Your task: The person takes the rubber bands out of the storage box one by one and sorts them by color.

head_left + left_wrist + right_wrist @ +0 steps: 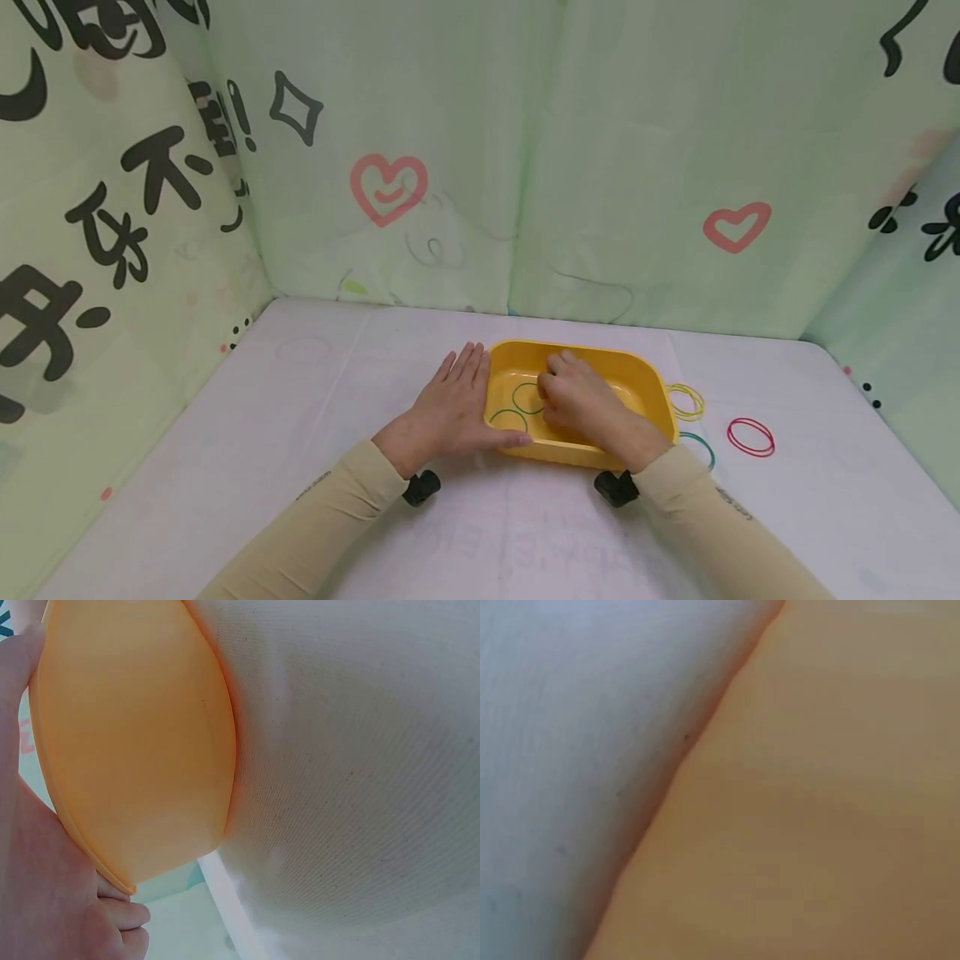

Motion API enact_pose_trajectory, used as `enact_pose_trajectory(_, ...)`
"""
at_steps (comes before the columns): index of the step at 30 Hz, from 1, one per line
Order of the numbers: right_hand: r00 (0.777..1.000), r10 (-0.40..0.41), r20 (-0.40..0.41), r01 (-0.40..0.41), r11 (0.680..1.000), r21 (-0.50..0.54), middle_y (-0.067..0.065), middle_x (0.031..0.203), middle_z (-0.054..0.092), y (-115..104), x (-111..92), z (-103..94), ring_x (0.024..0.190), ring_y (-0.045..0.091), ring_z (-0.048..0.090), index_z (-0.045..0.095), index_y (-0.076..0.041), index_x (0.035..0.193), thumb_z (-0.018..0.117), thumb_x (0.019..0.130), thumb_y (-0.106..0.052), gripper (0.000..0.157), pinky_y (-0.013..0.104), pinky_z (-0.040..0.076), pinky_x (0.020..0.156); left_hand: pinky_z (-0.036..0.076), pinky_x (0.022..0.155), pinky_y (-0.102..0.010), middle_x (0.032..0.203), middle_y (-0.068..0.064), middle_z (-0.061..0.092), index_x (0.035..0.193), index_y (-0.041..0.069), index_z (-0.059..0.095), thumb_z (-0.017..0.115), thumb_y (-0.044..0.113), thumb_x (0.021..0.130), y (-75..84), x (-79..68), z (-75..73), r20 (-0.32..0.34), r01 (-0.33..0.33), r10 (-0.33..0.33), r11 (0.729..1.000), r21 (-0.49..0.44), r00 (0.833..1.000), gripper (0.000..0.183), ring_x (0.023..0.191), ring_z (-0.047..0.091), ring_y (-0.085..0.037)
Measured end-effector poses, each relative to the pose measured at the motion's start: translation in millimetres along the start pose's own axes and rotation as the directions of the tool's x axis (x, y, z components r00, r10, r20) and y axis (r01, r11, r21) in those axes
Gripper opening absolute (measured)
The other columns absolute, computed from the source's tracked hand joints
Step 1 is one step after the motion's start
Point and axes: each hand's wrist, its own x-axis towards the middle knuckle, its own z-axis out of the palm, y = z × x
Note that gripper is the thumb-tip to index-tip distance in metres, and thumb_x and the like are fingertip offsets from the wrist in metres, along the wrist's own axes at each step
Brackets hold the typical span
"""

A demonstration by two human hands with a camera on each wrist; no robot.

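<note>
A yellow tray (577, 457) sits on the table, seen from outside in the left wrist view and filling much of the right wrist view. My left hand (453, 412) lies along its left side, fingers straight, thumb across the front left rim. In the left wrist view that hand (52, 877) touches the rim. My right hand (581, 400) reaches down inside the tray with bent fingers; its fingertips are hidden, so whether they hold anything does not show. Beside those fingers lies a thin green rubber band (514, 397), and another green rubber band (491, 416) is nearer the front left corner.
Right of the tray, yellow rubber bands (703, 404) lie close to its wall. A teal band (709, 450) shows partly behind the right forearm. Red rubber bands (772, 442) are farther right. Printed cloth walls (615, 167) stand behind and at both sides of the white table (300, 433).
</note>
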Motion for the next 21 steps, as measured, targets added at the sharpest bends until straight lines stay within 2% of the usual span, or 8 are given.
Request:
enact_pose_trajectory(7, 0.999, -0.030, 0.017, 0.030, 0.999, -0.015, -0.001, 0.070, 0.040, -1.5, 2.3, 2.6, 0.070, 0.017, 0.035, 0.055, -0.014, 0.064, 0.064, 0.069, -0.008, 0.012, 0.025, 0.030, 0.063, 0.004, 0.113, -0.042, 0.152, -0.012, 0.002, 0.144, 0.003, 0.002, 0.015, 0.094, 0.056, -0.4, 0.7, 0.6, 0.004, 0.001, -0.001, 1.000, -0.005, 1.000, 0.127, 0.140, -0.002, -0.024)
enact_pose_trajectory(21, 0.995, -0.046, 0.091, 0.049, 0.998, -0.028, -0.002, 0.070, 0.042, -5.3, 2.6, 0.8, 0.069, 0.016, 0.036, 0.059, -0.012, 0.066, 0.064, 0.076, -0.009, 0.011, 0.025, 0.032, 0.063, 0.004, 0.113, -0.041, 0.152, -0.013, 0.002, 0.144, 0.003, 0.002, 0.013, 0.094, 0.055, -0.6, 0.6, 0.9, 0.003, 0.001, -0.001, 1.000, 0.001, 1.000, 0.128, 0.140, -0.002, -0.025)
